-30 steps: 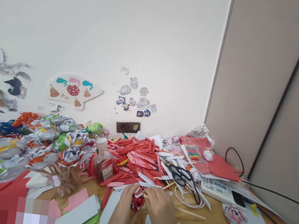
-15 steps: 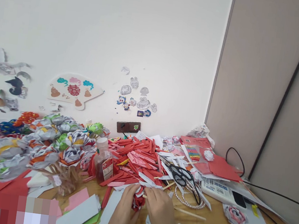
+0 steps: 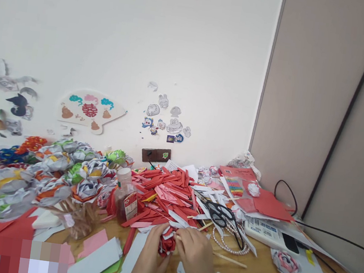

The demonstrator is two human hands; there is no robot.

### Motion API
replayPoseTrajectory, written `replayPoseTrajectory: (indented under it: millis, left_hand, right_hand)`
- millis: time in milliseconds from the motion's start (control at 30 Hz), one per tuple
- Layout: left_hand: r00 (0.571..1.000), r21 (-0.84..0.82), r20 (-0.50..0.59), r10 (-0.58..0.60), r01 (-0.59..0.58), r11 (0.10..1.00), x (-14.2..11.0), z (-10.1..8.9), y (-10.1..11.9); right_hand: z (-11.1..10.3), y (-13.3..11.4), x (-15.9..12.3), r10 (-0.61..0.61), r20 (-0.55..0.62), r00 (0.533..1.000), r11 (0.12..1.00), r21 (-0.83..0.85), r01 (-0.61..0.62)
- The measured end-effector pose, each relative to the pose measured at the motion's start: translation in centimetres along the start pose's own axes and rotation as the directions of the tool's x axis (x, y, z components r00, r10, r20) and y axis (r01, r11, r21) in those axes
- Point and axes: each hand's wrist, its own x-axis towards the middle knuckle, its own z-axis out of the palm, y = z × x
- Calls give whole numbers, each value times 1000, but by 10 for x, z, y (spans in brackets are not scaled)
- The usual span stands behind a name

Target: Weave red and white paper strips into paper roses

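Observation:
My left hand (image 3: 152, 255) is closed around a small red and white paper flower (image 3: 166, 245), held low at the front of the table. Its petals show between my two hands; the rest is hidden by my fingers. My right hand (image 3: 193, 250) is pinched on a thin wooden stick (image 3: 231, 260). One end of the stick sits against the flower's right side, and the other sticks out to the right past my hand. A heap of folded red paper strips (image 3: 175, 189) lies just beyond both hands.
Left stand a jar of glue-like brown liquid (image 3: 125, 198) and many-coloured paper flowers (image 3: 88, 182) on sticks. Black scissors (image 3: 222, 213), a pearl string (image 3: 229, 246) and another paper flower (image 3: 286, 263) lie right. White paper sheets (image 3: 96, 262) rest front left.
The stick in my right hand has shifted slightly left toward the flower. The flower has turned or shifted a little in my left hand, showing more red.

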Motion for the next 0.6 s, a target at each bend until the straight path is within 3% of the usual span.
replayPoseTrajectory:
  millis: [600]
  left_hand:
    - [999,19,30,12,-13,1000,-1,-1,0]
  right_hand:
    - [4,-1,0,-31,-27,999,999,-8,31]
